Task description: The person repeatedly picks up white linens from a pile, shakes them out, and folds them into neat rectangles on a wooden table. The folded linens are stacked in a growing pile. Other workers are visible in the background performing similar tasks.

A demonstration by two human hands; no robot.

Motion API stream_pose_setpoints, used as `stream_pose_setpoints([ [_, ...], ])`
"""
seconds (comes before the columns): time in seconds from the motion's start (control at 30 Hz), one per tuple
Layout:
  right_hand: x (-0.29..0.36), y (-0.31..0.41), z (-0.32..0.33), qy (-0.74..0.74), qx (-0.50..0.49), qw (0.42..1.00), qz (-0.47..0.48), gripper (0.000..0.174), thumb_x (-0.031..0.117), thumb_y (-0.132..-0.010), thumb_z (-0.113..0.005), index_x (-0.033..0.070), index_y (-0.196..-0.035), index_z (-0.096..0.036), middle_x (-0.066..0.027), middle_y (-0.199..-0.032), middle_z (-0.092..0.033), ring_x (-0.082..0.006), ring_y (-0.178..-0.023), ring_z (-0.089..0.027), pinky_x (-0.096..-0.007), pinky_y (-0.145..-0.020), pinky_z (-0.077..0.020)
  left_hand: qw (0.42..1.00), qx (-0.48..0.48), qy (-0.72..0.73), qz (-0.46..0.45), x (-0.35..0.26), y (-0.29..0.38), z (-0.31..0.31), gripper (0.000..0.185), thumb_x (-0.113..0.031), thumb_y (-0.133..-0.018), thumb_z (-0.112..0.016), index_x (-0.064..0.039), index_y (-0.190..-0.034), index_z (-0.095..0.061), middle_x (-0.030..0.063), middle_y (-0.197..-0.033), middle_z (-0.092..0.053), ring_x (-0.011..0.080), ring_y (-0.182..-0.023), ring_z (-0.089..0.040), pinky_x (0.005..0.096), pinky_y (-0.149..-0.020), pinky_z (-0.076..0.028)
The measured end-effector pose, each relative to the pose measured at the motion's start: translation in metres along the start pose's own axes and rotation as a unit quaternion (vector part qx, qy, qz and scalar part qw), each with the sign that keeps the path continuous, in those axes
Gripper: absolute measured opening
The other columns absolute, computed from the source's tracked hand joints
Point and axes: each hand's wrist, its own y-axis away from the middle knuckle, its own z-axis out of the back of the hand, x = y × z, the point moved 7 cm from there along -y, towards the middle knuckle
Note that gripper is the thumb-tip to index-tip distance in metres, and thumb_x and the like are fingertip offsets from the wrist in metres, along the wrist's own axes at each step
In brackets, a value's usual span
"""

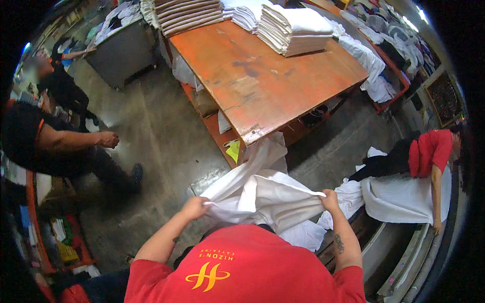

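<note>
A white cloth hangs in loose folds between my hands, in front of my red shirt. My left hand is closed on one edge of it, at the left. On the right, my right hand grips another part of its edge. The cloth's far part rises in folds beside the near corner of a worn wooden table. My fingertips are partly hidden by the fabric.
Stacks of folded white cloths and brown-edged cloths stand on the table's far side. Two people in dark clothes are at the left. A person in red handles white fabric at the right. A grey bin holds cloths.
</note>
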Motion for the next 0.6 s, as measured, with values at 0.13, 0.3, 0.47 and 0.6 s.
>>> stream_pose_setpoints([
  [0.13,-0.020,0.021,0.038,0.020,-0.075,0.997,0.014,0.015,0.014,-0.062,-0.062,0.001,-0.068,-0.058,-0.0175,-0.067,-0.057,-0.0309,-0.066,-0.056,-0.0366,-0.059,-0.0420,0.990,-0.029,-0.058,0.126,0.138,0.040,-0.044,0.037,-0.036,-0.072,-0.052,-0.002,-0.084,-0.061,0.0184,-0.084,-0.059,0.0317,-0.080,-0.057,0.0390,-0.070,-0.044],
  [0.3,-0.059,0.090,0.076,0.035,-0.135,0.990,-0.010,0.014,0.011,-0.062,-0.063,0.000,-0.069,-0.058,-0.0179,-0.066,-0.057,-0.0292,-0.065,-0.057,-0.0351,-0.060,-0.0424,0.950,0.182,-0.100,0.233,0.235,0.138,-0.172,0.047,-0.043,-0.068,-0.054,-0.003,-0.091,-0.060,0.0183,-0.094,-0.057,0.0302,-0.088,-0.055,0.0361,-0.077,-0.043],
  [0.47,-0.151,0.185,0.089,-0.013,-0.193,0.973,-0.124,0.012,0.007,-0.062,-0.062,-0.002,-0.067,-0.056,-0.0120,-0.063,-0.056,-0.0187,-0.060,-0.052,-0.0293,-0.059,-0.0410,0.938,0.271,-0.179,0.124,0.244,0.192,-0.219,0.049,-0.037,-0.062,-0.062,-0.007,-0.102,-0.056,0.0164,-0.098,-0.057,0.0282,-0.090,-0.055,0.0358,-0.081,-0.042],
  [0.6,-0.209,0.248,0.136,-0.011,-0.307,0.942,-0.134,0.015,0.006,-0.062,-0.062,-0.001,-0.074,-0.056,-0.0116,-0.067,-0.057,-0.0191,-0.061,-0.052,-0.0308,-0.061,-0.0413,0.939,0.177,-0.208,0.209,0.253,0.215,-0.171,0.036,-0.025,-0.062,-0.062,-0.008,-0.093,-0.059,0.0158,-0.093,-0.058,0.0294,-0.086,-0.056,0.0375,-0.076,-0.044],
])
